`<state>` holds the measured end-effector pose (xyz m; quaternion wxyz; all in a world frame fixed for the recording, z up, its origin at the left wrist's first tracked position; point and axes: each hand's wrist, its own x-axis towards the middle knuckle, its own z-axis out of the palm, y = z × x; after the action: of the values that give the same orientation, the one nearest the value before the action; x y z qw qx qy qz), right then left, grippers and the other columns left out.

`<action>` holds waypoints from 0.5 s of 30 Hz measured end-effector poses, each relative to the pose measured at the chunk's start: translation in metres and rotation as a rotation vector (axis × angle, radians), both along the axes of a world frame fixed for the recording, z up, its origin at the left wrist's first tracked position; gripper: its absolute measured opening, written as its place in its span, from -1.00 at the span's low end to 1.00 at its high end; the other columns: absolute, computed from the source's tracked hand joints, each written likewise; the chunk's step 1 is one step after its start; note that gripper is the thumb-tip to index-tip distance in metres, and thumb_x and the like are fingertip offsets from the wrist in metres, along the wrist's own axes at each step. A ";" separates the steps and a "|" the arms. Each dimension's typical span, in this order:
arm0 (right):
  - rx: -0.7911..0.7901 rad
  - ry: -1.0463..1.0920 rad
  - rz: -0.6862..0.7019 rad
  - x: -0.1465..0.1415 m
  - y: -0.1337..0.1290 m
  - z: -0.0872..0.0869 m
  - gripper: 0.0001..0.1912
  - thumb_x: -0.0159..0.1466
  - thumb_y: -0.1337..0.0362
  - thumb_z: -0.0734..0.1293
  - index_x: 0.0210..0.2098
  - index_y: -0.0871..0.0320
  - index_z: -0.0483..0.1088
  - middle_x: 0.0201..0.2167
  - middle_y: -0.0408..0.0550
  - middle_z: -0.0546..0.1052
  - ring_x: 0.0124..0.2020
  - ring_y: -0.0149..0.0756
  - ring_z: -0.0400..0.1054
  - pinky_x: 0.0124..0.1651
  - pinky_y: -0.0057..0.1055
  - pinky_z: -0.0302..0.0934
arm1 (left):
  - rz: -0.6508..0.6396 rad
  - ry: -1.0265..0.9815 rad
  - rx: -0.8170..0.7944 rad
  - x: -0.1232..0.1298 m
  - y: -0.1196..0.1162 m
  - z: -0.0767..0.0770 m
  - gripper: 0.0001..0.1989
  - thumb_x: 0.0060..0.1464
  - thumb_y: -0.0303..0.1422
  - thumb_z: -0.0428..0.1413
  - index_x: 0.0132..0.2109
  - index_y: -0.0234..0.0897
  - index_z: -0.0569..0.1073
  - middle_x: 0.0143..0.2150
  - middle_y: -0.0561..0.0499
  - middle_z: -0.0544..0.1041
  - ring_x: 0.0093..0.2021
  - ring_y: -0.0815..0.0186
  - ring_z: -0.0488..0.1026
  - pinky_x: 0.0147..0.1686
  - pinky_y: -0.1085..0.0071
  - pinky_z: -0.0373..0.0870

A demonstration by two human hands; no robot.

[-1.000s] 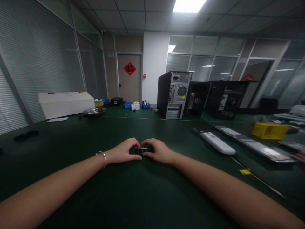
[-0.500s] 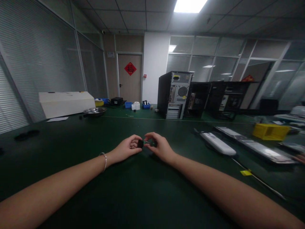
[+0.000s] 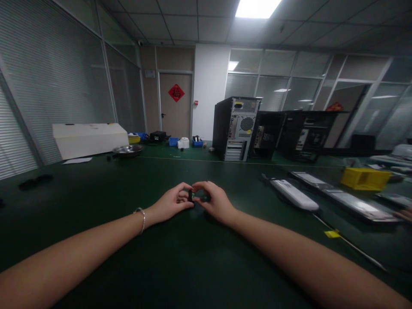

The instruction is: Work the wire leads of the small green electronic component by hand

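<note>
Above the dark green tabletop (image 3: 180,257), my two hands meet around a small black part (image 3: 190,195). A bit of green, like a circuit board, shows at its right side, but the exact kind is too small to make out. My left hand (image 3: 175,199), with a bracelet on the wrist, pinches the part from the left between thumb and fingers. From the right, my right hand (image 3: 215,199) closes thumb and fingertips on the same part. The fingertips of both hands nearly touch and hide some of it.
A white power strip (image 3: 294,194), a long flat panel (image 3: 350,199) and a yellow bin (image 3: 366,178) lie at right. Computer towers (image 3: 238,128) stand at the back. A metal bowl (image 3: 128,150) and white box (image 3: 90,141) are back left. Another person's hand (image 3: 406,214) shows at the right edge.
The small black part has turned and now looks narrower and more upright. My hands have drawn slightly closer together, and the right fingers have shifted a little to the left.
</note>
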<state>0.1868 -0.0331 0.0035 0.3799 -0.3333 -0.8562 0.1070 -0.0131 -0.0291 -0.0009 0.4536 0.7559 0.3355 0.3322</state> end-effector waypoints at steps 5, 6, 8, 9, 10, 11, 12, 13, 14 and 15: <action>0.003 0.025 0.019 -0.001 0.000 0.000 -0.66 0.16 0.36 0.34 -0.06 0.07 0.30 -0.19 -0.08 0.46 -0.17 -0.30 0.31 -0.16 -0.39 0.17 | -0.035 -0.047 -0.048 -0.001 0.000 0.001 -0.63 -0.02 -0.41 0.18 -0.05 -0.27 0.28 -0.17 -0.06 0.53 -0.10 0.20 0.48 -0.08 0.24 0.35; 0.001 0.037 0.021 -0.001 0.001 -0.001 -0.66 0.17 0.36 0.34 -0.06 0.08 0.30 -0.19 -0.08 0.46 -0.16 -0.30 0.31 -0.14 -0.38 0.17 | -0.051 -0.073 -0.078 0.000 0.001 0.002 -0.62 -0.02 -0.41 0.18 -0.05 -0.27 0.27 -0.17 -0.07 0.53 -0.10 0.20 0.48 -0.07 0.24 0.35; -0.001 0.054 0.023 -0.001 0.002 -0.002 -0.65 0.17 0.37 0.34 -0.05 0.08 0.29 -0.19 -0.08 0.47 -0.15 -0.30 0.32 -0.12 -0.37 0.18 | -0.073 -0.119 -0.154 0.001 0.000 0.003 -0.61 0.00 -0.38 0.17 -0.02 -0.29 0.26 -0.16 -0.10 0.54 -0.12 0.20 0.49 -0.07 0.21 0.35; 0.000 0.059 0.025 -0.001 0.003 -0.002 -0.65 0.16 0.37 0.34 -0.05 0.08 0.29 -0.19 -0.07 0.47 -0.15 -0.30 0.32 -0.12 -0.36 0.18 | -0.074 -0.138 -0.189 0.001 0.000 0.003 -0.61 0.02 -0.36 0.16 -0.01 -0.30 0.25 -0.15 -0.12 0.54 -0.14 0.20 0.50 -0.07 0.20 0.35; 0.003 0.063 0.026 -0.001 0.003 -0.002 -0.65 0.16 0.38 0.34 -0.05 0.09 0.29 -0.19 -0.07 0.48 -0.15 -0.29 0.33 -0.12 -0.36 0.19 | -0.069 -0.152 -0.215 0.002 0.000 0.004 -0.62 0.04 -0.34 0.14 -0.01 -0.31 0.25 -0.15 -0.14 0.54 -0.15 0.21 0.50 -0.07 0.19 0.35; 0.008 0.065 0.029 -0.001 0.003 -0.003 -0.64 0.16 0.38 0.34 -0.05 0.09 0.30 -0.19 -0.07 0.48 -0.16 -0.30 0.33 -0.12 -0.36 0.19 | -0.063 -0.162 -0.230 0.002 0.000 0.005 -0.62 0.05 -0.33 0.14 0.00 -0.31 0.25 -0.14 -0.15 0.54 -0.16 0.21 0.50 -0.08 0.19 0.35; 0.013 0.067 0.034 -0.001 0.004 -0.003 -0.65 0.16 0.38 0.34 -0.05 0.09 0.30 -0.19 -0.08 0.48 -0.16 -0.30 0.33 -0.11 -0.35 0.20 | -0.058 -0.169 -0.236 0.002 -0.001 0.006 -0.62 0.05 -0.32 0.13 0.00 -0.32 0.26 -0.13 -0.16 0.53 -0.17 0.21 0.50 -0.08 0.19 0.35; 0.016 0.068 0.040 -0.001 0.004 -0.003 -0.65 0.16 0.38 0.33 -0.05 0.09 0.30 -0.19 -0.08 0.48 -0.15 -0.30 0.33 -0.11 -0.35 0.20 | -0.054 -0.173 -0.237 0.003 -0.001 0.007 -0.62 0.05 -0.33 0.13 0.01 -0.32 0.26 -0.12 -0.16 0.53 -0.16 0.21 0.50 -0.08 0.19 0.35; 0.018 0.068 0.047 -0.001 0.004 -0.003 -0.66 0.17 0.38 0.32 -0.05 0.08 0.31 -0.18 -0.08 0.48 -0.15 -0.30 0.33 -0.10 -0.35 0.20 | -0.050 -0.175 -0.233 0.003 -0.001 0.008 -0.62 0.06 -0.33 0.13 0.01 -0.32 0.27 -0.12 -0.16 0.53 -0.16 0.21 0.49 -0.09 0.19 0.35; 0.018 0.068 0.054 -0.001 0.004 -0.003 -0.68 0.19 0.37 0.31 -0.05 0.07 0.31 -0.18 -0.08 0.48 -0.14 -0.30 0.33 -0.09 -0.35 0.20 | -0.040 -0.174 -0.227 0.003 -0.001 0.009 -0.63 0.06 -0.34 0.12 0.01 -0.32 0.27 -0.12 -0.15 0.53 -0.16 0.20 0.49 -0.09 0.20 0.36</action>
<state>0.1861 -0.0290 0.0002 0.4087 -0.3029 -0.8524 0.1209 -0.0105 -0.0306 0.0079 0.5700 0.6747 0.3148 0.3475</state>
